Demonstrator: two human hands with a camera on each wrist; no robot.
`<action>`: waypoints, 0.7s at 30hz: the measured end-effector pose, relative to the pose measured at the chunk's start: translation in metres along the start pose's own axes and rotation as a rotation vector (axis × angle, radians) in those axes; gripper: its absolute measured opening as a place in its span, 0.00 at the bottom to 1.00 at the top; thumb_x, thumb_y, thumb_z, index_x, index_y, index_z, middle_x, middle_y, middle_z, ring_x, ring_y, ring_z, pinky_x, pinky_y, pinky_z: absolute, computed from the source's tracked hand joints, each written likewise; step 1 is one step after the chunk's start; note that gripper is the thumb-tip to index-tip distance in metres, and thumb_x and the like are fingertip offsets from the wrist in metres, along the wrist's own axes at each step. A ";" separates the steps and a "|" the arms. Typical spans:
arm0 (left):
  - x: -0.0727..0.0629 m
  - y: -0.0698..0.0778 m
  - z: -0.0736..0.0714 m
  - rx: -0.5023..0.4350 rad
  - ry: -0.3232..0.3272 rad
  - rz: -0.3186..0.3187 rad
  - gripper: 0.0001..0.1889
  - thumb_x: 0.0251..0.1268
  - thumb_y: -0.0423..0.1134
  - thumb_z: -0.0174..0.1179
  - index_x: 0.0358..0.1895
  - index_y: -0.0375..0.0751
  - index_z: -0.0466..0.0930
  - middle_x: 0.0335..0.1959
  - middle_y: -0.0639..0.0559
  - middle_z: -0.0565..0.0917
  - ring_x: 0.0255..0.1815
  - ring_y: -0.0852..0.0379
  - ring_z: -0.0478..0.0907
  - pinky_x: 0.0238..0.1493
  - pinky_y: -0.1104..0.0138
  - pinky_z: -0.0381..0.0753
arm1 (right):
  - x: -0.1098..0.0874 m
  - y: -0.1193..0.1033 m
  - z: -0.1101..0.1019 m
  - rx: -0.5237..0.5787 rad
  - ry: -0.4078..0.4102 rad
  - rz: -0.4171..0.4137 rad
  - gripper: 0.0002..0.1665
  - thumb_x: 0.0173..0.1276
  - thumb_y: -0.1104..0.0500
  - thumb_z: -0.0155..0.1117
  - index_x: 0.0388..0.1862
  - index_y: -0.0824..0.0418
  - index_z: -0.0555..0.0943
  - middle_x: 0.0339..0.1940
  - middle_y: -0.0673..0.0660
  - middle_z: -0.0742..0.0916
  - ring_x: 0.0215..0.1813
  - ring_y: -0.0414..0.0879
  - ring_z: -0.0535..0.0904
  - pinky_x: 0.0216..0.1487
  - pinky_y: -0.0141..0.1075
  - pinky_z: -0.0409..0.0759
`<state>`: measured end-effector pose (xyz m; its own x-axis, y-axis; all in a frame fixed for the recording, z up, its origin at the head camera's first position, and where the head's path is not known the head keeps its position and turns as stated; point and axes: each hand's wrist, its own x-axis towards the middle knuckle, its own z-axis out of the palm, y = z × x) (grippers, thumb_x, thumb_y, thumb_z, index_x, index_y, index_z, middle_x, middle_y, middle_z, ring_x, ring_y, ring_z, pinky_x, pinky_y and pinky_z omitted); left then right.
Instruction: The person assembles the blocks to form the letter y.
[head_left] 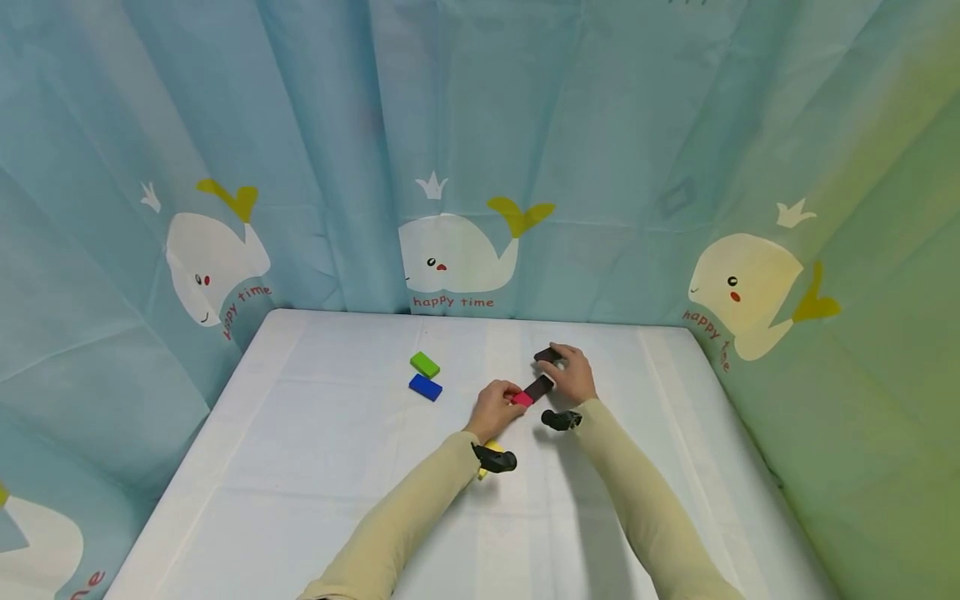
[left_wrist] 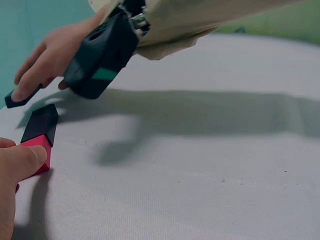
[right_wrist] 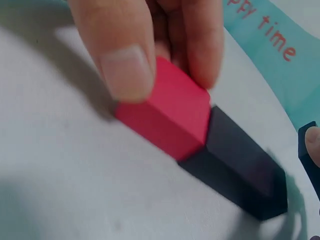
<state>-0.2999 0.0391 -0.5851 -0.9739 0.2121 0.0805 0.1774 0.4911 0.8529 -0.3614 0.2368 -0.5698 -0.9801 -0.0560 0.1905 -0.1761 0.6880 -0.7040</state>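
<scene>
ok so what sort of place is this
Likely a curtained-off tabletop workspace: a whale-print curtain hangs behind a white table, where a green block lies and the left hand holds a red block.

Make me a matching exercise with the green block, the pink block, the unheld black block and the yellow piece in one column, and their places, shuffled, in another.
Things:
1. green block
2. pink block
3. unheld black block
4. yellow piece

Places:
A. pinched by the left hand
B. partly hidden behind a black wrist device in the head view
C. just beyond the blue block
D. end to end with the pink block

Pairs: 1-C, 2-A, 3-D, 4-B
</scene>
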 end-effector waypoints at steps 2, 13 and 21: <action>0.000 0.001 -0.001 0.005 0.002 0.001 0.15 0.59 0.37 0.70 0.48 0.39 0.82 0.40 0.52 0.79 0.38 0.61 0.75 0.43 0.69 0.75 | -0.002 0.002 -0.006 0.012 -0.002 -0.007 0.35 0.67 0.49 0.67 0.68 0.66 0.73 0.67 0.70 0.72 0.69 0.64 0.64 0.69 0.57 0.60; -0.001 0.002 -0.001 -0.004 0.003 0.008 0.14 0.58 0.36 0.70 0.47 0.38 0.82 0.40 0.51 0.79 0.38 0.60 0.75 0.42 0.68 0.76 | -0.012 0.012 -0.026 0.005 -0.016 -0.029 0.35 0.68 0.53 0.67 0.67 0.70 0.71 0.66 0.73 0.71 0.69 0.67 0.63 0.69 0.57 0.59; -0.001 0.001 0.000 -0.002 -0.001 0.001 0.14 0.60 0.37 0.70 0.48 0.39 0.82 0.41 0.52 0.79 0.39 0.61 0.74 0.44 0.69 0.75 | -0.013 0.026 -0.022 -0.073 -0.037 -0.077 0.32 0.66 0.56 0.68 0.63 0.73 0.74 0.64 0.75 0.73 0.66 0.70 0.65 0.67 0.59 0.61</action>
<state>-0.2984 0.0395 -0.5844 -0.9736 0.2135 0.0803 0.1776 0.4889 0.8541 -0.3510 0.2717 -0.5757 -0.9668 -0.1369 0.2158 -0.2456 0.7314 -0.6362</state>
